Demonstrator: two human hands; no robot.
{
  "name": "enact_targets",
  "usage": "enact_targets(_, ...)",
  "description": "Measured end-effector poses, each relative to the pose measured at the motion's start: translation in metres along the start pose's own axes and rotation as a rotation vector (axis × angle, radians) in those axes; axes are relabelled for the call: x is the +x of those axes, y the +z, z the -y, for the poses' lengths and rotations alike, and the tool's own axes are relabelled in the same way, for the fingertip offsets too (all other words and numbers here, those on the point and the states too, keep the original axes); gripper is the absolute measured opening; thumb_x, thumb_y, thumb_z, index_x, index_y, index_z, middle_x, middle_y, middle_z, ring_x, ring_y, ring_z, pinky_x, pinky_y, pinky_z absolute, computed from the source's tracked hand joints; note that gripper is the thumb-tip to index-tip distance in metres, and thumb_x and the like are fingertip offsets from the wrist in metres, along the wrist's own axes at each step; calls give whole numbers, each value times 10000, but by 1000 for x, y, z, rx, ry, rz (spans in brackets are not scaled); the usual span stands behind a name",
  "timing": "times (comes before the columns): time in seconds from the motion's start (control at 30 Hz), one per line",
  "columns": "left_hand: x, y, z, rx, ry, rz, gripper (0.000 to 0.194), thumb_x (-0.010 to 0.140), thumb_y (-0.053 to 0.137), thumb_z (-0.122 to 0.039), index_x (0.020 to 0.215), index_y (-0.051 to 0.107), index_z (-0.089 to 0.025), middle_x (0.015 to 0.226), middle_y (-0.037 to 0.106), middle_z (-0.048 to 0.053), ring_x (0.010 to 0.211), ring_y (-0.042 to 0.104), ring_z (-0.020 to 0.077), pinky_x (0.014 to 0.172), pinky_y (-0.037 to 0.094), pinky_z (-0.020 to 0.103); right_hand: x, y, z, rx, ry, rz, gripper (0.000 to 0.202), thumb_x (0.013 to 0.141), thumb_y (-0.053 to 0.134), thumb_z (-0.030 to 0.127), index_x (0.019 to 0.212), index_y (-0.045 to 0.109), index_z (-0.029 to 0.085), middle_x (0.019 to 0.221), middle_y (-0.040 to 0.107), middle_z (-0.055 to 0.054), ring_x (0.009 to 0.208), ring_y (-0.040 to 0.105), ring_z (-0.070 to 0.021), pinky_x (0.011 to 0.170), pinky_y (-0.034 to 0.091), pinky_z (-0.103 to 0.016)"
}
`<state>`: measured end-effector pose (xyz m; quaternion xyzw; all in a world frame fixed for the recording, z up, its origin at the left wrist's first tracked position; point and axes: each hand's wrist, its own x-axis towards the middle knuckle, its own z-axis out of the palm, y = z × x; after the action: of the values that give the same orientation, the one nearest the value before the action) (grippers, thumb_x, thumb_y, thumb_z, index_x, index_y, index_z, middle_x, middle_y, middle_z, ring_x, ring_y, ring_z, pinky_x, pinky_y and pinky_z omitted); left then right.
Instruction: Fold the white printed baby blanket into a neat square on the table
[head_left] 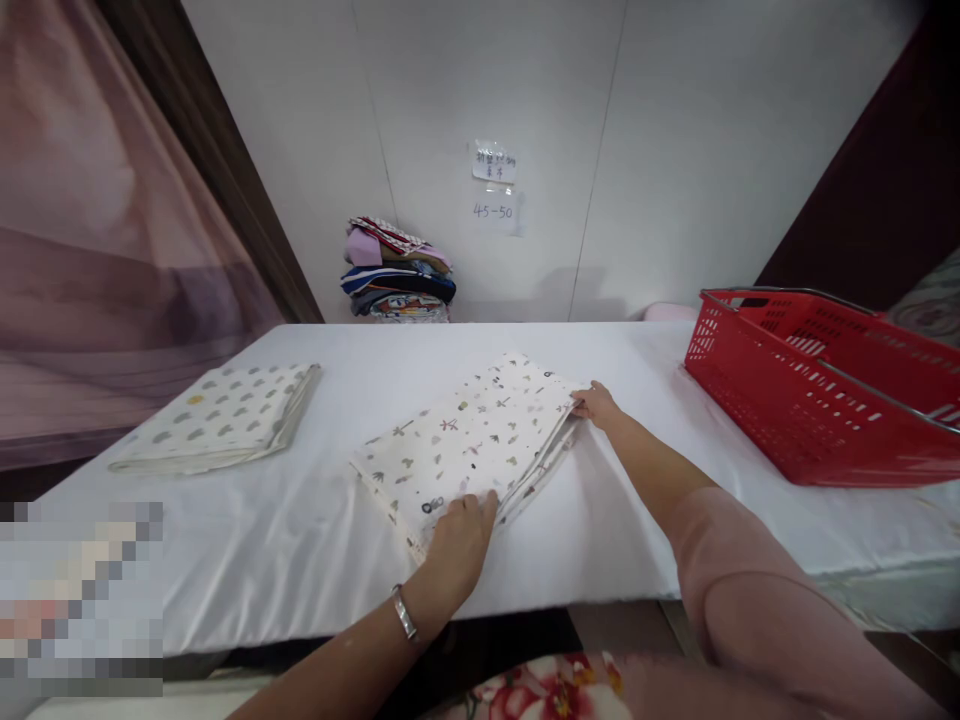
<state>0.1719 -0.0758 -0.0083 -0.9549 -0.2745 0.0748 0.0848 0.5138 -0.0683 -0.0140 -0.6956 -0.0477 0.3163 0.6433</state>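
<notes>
A folded white cloth with small printed figures lies at an angle in the middle of the white-covered table. At its near edge, my left hand rests on the fabric with its fingers closed around or against the edge; a silver bracelet is on that wrist. My right hand pinches the cloth's right corner, where several layers show. To the left lies another folded cloth, white with grey cloud-like shapes and one yellow spot.
A red plastic basket with metal handles stands on the table's right side. Behind the far edge is a stack of folded fabrics against the wall. Handwritten paper notes are on the wall, and a pink curtain hangs left.
</notes>
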Motion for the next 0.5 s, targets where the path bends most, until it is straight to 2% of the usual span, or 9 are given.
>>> enact_targets(0.27, 8, 11, -2, -35, -50, -113, 512, 786, 425, 17, 1257, 471, -178, 935, 566, 117, 828, 577, 205, 673, 487, 297, -6, 1, 6, 4, -4, 12, 863, 709, 578, 10, 1425, 127, 181, 743, 579, 9, 571, 557, -103, 526, 555, -238)
enact_targets(0.4, 14, 9, -3, 1, -40, -84, 476, 798, 377, 32, 1226, 482, -146, 875, 586, 117, 812, 596, 207, 676, 489, 304, -5, 2, 4, -17, -15, 10, 869, 704, 582, 20, 1427, 124, 171, 778, 584, -6, 596, 565, -109, 547, 562, -251)
enact_targets(0.5, 17, 2, 5, -25, -25, -21, 476, 783, 364, 38, 1209, 480, -138, 889, 596, 115, 788, 610, 212, 649, 491, 314, -3, 1, 2, -43, -24, 5, 874, 697, 593, 30, 1427, 135, 175, 827, 589, -21, 621, 577, -113, 564, 568, -262)
